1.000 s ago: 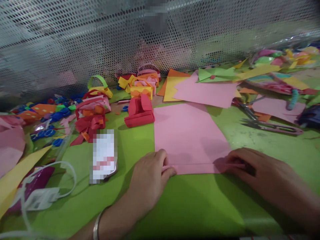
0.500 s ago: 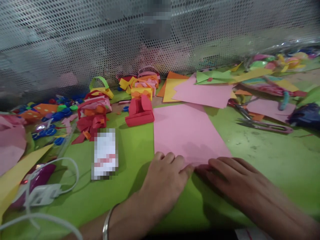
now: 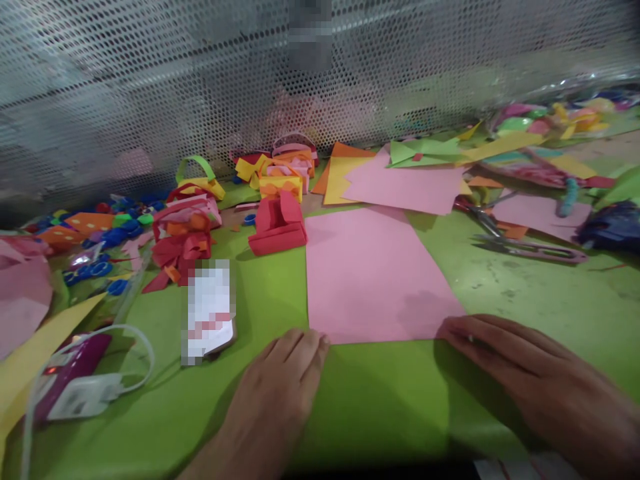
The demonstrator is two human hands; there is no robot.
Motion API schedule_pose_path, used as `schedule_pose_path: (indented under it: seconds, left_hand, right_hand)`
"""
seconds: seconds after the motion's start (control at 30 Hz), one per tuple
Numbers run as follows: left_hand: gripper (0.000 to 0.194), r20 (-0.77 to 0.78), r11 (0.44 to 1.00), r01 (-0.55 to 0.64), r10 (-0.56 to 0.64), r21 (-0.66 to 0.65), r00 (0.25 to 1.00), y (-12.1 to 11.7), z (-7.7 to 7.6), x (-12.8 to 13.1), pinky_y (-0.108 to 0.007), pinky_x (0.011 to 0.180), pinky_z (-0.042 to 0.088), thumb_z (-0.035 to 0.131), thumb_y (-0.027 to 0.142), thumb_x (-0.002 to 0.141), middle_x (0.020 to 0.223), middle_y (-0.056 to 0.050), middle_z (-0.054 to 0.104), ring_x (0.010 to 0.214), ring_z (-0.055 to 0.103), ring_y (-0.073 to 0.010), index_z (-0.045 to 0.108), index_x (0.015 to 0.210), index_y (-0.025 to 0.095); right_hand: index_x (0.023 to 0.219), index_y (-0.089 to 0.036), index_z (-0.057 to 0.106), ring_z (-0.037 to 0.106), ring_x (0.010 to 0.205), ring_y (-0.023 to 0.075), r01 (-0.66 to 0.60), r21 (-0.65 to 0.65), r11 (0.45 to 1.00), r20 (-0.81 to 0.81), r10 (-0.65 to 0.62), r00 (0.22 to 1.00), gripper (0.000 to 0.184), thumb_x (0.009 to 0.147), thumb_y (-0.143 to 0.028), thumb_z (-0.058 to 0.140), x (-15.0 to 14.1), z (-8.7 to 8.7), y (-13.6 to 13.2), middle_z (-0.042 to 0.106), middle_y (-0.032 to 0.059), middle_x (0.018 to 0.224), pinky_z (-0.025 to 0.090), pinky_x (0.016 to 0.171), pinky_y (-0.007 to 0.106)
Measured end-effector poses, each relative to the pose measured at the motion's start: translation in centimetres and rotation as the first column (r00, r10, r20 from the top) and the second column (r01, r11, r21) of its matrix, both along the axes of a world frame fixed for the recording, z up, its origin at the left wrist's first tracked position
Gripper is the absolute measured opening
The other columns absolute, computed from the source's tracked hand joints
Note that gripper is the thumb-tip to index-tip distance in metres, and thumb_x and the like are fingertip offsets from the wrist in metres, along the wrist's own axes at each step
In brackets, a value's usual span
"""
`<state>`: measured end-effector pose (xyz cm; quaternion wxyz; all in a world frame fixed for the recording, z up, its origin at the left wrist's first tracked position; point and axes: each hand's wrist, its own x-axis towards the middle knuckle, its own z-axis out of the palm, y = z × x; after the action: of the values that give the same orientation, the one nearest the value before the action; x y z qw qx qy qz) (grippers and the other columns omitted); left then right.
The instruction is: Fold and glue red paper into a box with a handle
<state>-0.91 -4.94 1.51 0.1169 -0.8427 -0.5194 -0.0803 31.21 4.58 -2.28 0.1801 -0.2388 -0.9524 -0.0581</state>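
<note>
A pink sheet of paper [image 3: 375, 273] lies on the green tabletop in front of me. At its near left corner my left hand [image 3: 283, 387] has its fingers pressed together, with the tips on the paper. My right hand [image 3: 525, 373] pinches the near right corner, its thumb tucked beneath the fingers. Between the two hands the near edge of the sheet runs straight. A folded red paper piece [image 3: 279, 227] stands by the sheet's far left corner.
Thread snips [image 3: 530, 248] lie at the right, near a pair of pliers [image 3: 480, 217]. Pink, yellow and green papers [image 3: 407, 183] are stacked behind. Left are a pixelated phone [image 3: 210, 307], small paper baskets [image 3: 200, 183] and a white charger [image 3: 85, 395] with a cable. A perforated metal panel [image 3: 250, 80] stands behind.
My hands have spread apart along the near edge, the left one going left and the right one going right, out to the corners. The sheet has stayed in place.
</note>
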Motion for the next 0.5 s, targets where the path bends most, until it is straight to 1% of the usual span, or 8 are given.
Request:
schedule_pose_path:
  seconds: [0.07,0.1,0.17,0.2,0.23,0.33,0.4,0.5]
  left_hand:
    - [0.030,-0.009,0.999,0.018,-0.018,-0.036,1.000,0.9,0.5,0.5,-0.037,0.078,0.055,0.033,0.005,0.093,0.107,-0.013,0.067,0.096,0.063,-0.0240,0.057,0.111,0.007]
    - [0.021,-0.006,0.998,0.024,-0.024,-0.066,1.000,1.5,0.8,0.8,-0.034,0.071,0.055,0.040,0.012,0.095,0.101,-0.012,0.068,0.088,0.064,-0.0226,0.060,0.103,0.008]
    - [0.010,-0.017,0.992,0.034,-0.037,-0.124,0.999,2.7,1.3,1.3,-0.031,0.058,0.053,0.055,0.019,0.091,0.086,-0.007,0.067,0.072,0.062,-0.0200,0.061,0.092,0.011]
    - [0.007,-0.031,0.991,0.047,-0.051,-0.124,0.998,3.2,1.4,1.5,-0.030,0.054,0.051,0.058,0.017,0.089,0.080,-0.005,0.065,0.067,0.060,-0.0190,0.061,0.090,0.011]
    - [0.006,-0.052,0.993,0.065,-0.071,-0.103,0.996,3.5,1.4,1.7,-0.030,0.051,0.049,0.058,0.014,0.087,0.078,-0.004,0.064,0.064,0.059,-0.0183,0.061,0.091,0.010]
    - [0.018,-0.124,0.992,0.126,-0.122,0.028,0.985,3.9,1.1,2.0,-0.027,0.049,0.045,0.048,-0.001,0.083,0.074,-0.005,0.064,0.062,0.056,-0.0166,0.062,0.091,0.008]
    - [0.024,-0.162,0.986,0.145,-0.131,0.079,0.978,3.8,0.9,2.2,-0.026,0.049,0.044,0.043,-0.006,0.078,0.072,-0.006,0.063,0.062,0.055,-0.0165,0.063,0.086,0.007]
    - [0.023,-0.181,0.987,0.140,-0.124,0.084,0.976,3.9,0.9,2.4,-0.028,0.048,0.042,0.043,-0.005,0.078,0.071,-0.007,0.062,0.060,0.054,-0.0176,0.061,0.082,0.008]
  right_hand:
    - [0.125,-0.016,0.059,0.063,0.103,0.0247,-0.038,0.119,0.992,0.055,0.032,0.998,0.047,0.085,-0.004,0.036,-0.6,0.6,0.4,0.065,0.0104,0.121,0.060,0.076,0.035]
    - [0.119,-0.014,0.062,0.065,0.098,0.0260,-0.036,0.174,0.984,0.057,0.027,0.998,0.046,0.084,-0.001,0.035,-1.1,1.1,0.5,0.068,0.0122,0.115,0.060,0.072,0.038]
    - [0.103,-0.011,0.068,0.068,0.085,0.0254,-0.025,0.247,0.969,0.064,0.010,0.998,0.045,0.082,0.005,0.031,-2.4,2.4,0.6,0.072,0.0141,0.100,0.060,0.066,0.039]
    - [0.094,-0.011,0.069,0.068,0.078,0.0239,-0.023,0.272,0.962,0.072,0.003,0.997,0.046,0.083,0.006,0.028,-3.1,3.1,0.7,0.073,0.0138,0.092,0.060,0.062,0.037]
    - [0.087,-0.011,0.070,0.068,0.071,0.0221,-0.035,0.289,0.957,0.090,0.009,0.996,0.048,0.084,0.007,0.026,-3.7,3.8,0.7,0.073,0.0131,0.085,0.059,0.059,0.035]
    - [0.075,-0.013,0.070,0.065,0.056,0.0186,-0.080,0.305,0.949,0.141,0.038,0.989,0.050,0.087,0.005,0.025,-5.0,5.1,1.0,0.071,0.0111,0.073,0.056,0.048,0.031]
    - [0.076,-0.011,0.070,0.065,0.055,0.0192,-0.092,0.305,0.948,0.142,0.050,0.989,0.047,0.085,0.006,0.027,-5.2,5.3,1.3,0.071,0.0116,0.071,0.055,0.046,0.031]
    - [0.081,-0.009,0.068,0.065,0.057,0.0211,-0.098,0.257,0.961,0.141,0.063,0.988,0.042,0.082,0.007,0.029,-5.1,4.9,1.9,0.069,0.0116,0.071,0.054,0.048,0.033]
